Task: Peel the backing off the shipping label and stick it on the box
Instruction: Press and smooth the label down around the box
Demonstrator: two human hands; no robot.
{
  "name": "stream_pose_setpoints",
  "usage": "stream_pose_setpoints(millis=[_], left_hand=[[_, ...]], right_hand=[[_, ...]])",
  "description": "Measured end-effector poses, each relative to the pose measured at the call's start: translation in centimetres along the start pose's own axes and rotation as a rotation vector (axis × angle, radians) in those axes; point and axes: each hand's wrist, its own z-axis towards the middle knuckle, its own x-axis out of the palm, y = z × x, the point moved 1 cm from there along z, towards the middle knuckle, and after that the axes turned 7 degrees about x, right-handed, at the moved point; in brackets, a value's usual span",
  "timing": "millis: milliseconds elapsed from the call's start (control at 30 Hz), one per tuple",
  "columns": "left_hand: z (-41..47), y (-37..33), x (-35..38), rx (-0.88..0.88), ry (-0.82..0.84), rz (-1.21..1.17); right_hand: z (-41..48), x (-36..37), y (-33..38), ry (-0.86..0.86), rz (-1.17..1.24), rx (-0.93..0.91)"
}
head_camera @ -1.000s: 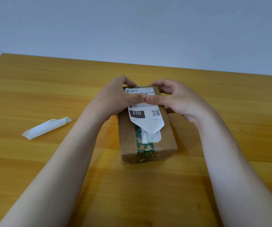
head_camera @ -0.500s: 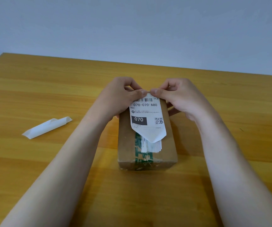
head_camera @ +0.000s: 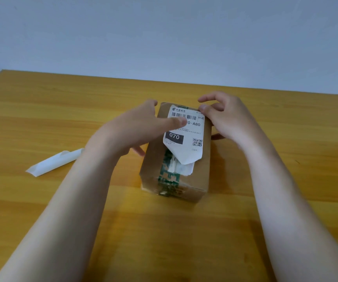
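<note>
Wooden bench (head_camera: 42, 110) carries the cardboard box (head_camera: 201, 176); left hand (head_camera: 135, 129) fingers (head_camera: 176, 122) spread, pressing the shipping label (head_camera: 186, 145), right hand (head_camera: 223, 117) fingers (head_camera: 203, 108) loosely apart at its far corner. Its lifted near tip may crease.

Even, diffuse light fills the scene at moderate brightness, leaving the pale wall (head_camera: 164, 33) flat and bluish and laying a soft sheen, without hard glare, across the middle of the wooden tabletop (head_camera: 42, 110). Weak, blurred shadows lie on the tabletop toward its near edge, beneath both forearms and just in front of the cardboard box (head_camera: 200, 176). The left hand (head_camera: 135, 129) shows slight motion blur at its fingertip, fine print on the label (head_camera: 186, 137) is soft though "070" reads clearly, and the tabletop's far edge tilts slightly under wide-angle distortion.
</note>
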Motion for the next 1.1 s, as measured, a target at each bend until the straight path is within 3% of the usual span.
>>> stream_pose_setpoints(millis=[167, 400, 600, 1100], left_hand=[[-1.8, -1.2, 0.2, 0.044, 0.148, 0.112], [-1.2, -0.9, 0.1, 0.073, 0.148, 0.133], [-1.2, -0.9, 0.2, 0.108, 0.14, 0.102], [0.3, 0.0, 0.1, 0.044, -0.007, 0.189]], right_hand=[[-1.1, 0.1, 0.8, 0.14, -0.138, 0.05], [-1.8, -0.6, 1.3, 0.309, -0.02, 0.121], [-1.7, -0.5, 0.8, 0.441, -0.068, 0.046], [-1.5, 0.2, 0.6, 0.387, -0.05, 0.07]])
